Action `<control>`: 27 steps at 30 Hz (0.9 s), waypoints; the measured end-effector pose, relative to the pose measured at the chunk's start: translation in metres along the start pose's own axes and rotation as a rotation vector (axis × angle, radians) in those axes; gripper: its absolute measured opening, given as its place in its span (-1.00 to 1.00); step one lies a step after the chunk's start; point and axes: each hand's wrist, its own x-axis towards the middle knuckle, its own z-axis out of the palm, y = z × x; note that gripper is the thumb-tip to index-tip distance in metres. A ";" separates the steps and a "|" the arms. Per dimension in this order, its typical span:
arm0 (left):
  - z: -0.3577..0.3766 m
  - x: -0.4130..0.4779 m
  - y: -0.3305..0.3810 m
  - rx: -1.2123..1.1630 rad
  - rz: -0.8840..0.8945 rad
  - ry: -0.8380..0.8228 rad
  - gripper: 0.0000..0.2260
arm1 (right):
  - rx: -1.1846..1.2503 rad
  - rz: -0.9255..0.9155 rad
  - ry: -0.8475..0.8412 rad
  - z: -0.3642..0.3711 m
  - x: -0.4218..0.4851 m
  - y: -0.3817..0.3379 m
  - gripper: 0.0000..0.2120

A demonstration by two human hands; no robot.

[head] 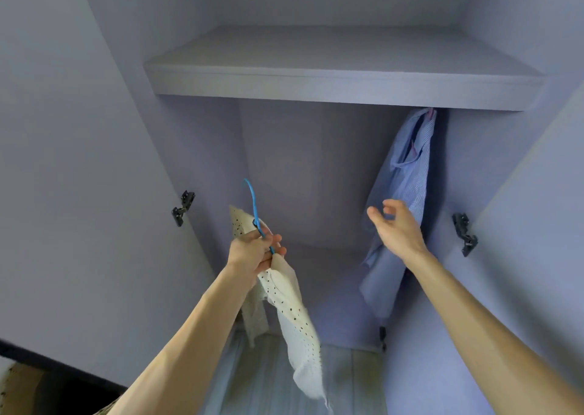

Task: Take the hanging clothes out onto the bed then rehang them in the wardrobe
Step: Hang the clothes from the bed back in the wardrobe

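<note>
My left hand point(254, 252) grips a blue hanger point(255, 207) by its neck, hook pointing up, inside the open wardrobe. A cream garment with dark dots point(295, 316) hangs from that hanger and trails down below my wrist. My right hand point(396, 225) is raised with fingers loosely spread and holds nothing, just in front of a light blue striped shirt point(407, 181). That shirt hangs on a pink hanger point(429, 113) at the right end, right under the shelf. The rail itself is hidden behind the shelf edge.
A lilac shelf point(341, 83) spans the wardrobe above the hanging space. Both doors stand open, with black hinges on the left point(182, 207) and the right point(464, 233). The wardrobe floor point(347, 380) is pale striped board. A dark edge shows at bottom left.
</note>
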 end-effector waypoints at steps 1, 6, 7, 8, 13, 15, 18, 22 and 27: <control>0.007 0.002 0.002 0.006 0.011 0.012 -0.90 | -0.013 0.032 0.126 -0.012 0.025 0.002 -0.43; 0.036 0.015 0.013 0.074 0.037 0.042 -0.83 | -0.193 0.196 0.209 -0.053 0.131 0.011 -0.23; 0.041 0.017 0.014 0.079 0.031 0.045 -0.84 | -0.208 0.220 0.173 -0.057 0.144 0.013 -0.25; 0.046 0.019 0.015 0.090 0.025 0.052 -0.85 | -0.208 0.233 0.147 -0.060 0.155 0.016 -0.31; 0.054 0.022 0.010 0.132 -0.001 0.075 -0.89 | 0.052 0.234 0.076 -0.061 0.184 0.034 -0.70; 0.052 0.021 0.008 0.162 0.003 0.076 -0.91 | 0.241 0.249 -0.020 -0.061 0.190 0.030 -0.67; 0.046 0.017 0.007 0.187 0.007 0.074 -0.86 | 0.406 0.192 -0.025 -0.062 0.196 0.018 -0.68; 0.038 0.009 0.006 0.209 0.005 0.091 -0.78 | 0.446 0.094 -0.035 -0.054 0.191 -0.003 -0.76; 0.018 -0.017 0.004 0.208 0.025 0.135 -0.79 | 0.386 0.005 -0.144 -0.021 0.150 -0.011 -0.82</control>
